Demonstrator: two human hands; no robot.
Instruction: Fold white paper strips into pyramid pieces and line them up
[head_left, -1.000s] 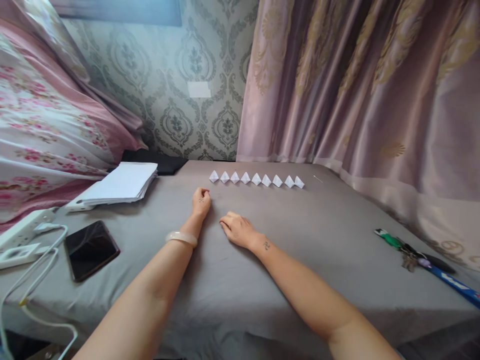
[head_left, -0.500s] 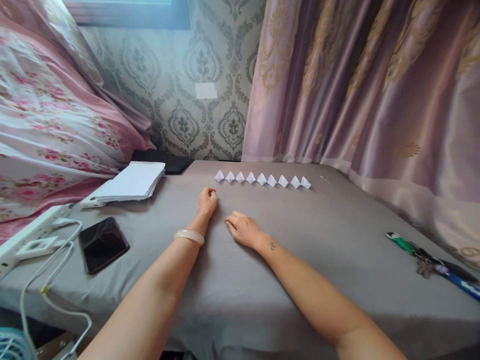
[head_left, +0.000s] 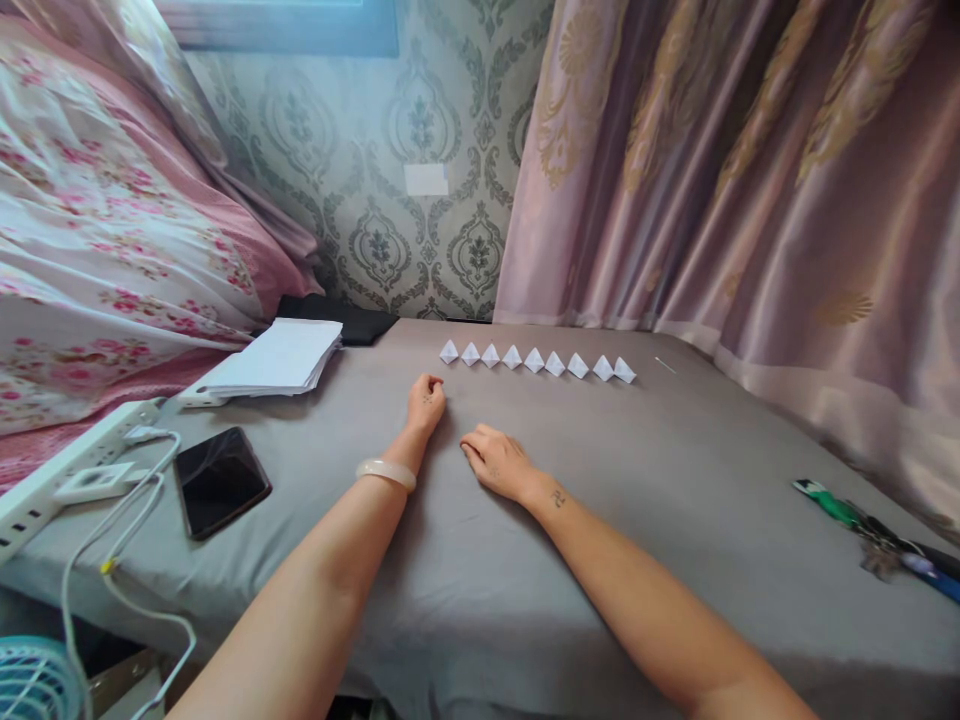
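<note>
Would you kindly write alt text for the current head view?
A person's left hand and right hand, both curled, rest on grey cloth before a row of nine small folded white papers. A paper stack and a dark phone lie to the left, keys to the right.

Table cover (head_left: 637,520): cloth, matt, smooth with faint creases. Folded shapes (head_left: 533,360): paper, matt. Paper stack (head_left: 274,355) looks the same — matt, smooth on top. Phone (head_left: 223,482): glassy screen, glossy. Power strip (head_left: 75,456): smooth plastic, low sheen. Bangle (head_left: 386,471) shines, polished; stone or plastic — can't tell. Curtain (head_left: 675,220): satiny cloth, soft sheen. Floral cloth (head_left: 127,250): matt, wrinkled. Keys (head_left: 879,558) look like dull metal.
</note>
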